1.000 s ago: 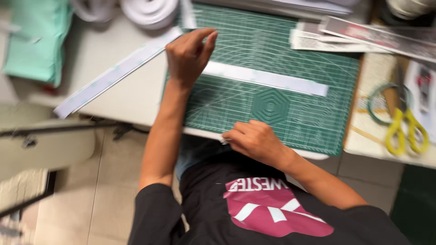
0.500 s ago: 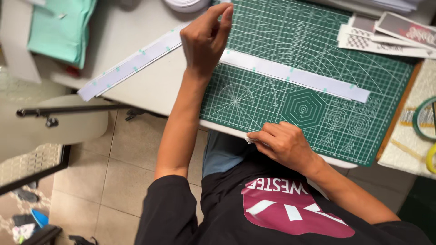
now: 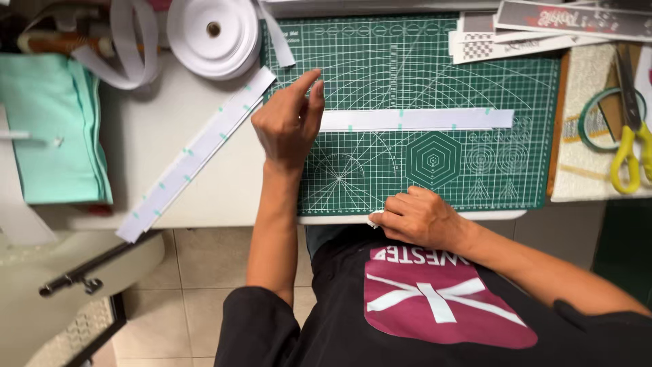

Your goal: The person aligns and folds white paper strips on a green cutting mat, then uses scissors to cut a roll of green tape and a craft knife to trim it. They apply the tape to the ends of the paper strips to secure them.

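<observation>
Now, left hand [image 3: 285, 126]: fingers loosely open, tips touching the white strip [image 3: 414, 119] on the green cutting mat [image 3: 407, 61].
Right hand [image 3: 418, 217]: at 6 o'clock of the mat, pinching a small white scrap [image 3: 373, 220].

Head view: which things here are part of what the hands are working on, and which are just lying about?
In hand:
left hand at the end of the white strip
green cutting mat under the strip
right hand pinching a small white scrap at the mat's near edge

Lying about:
white tape roll
second long strip
mint cloth
yellow scissors
printed sheets
</observation>
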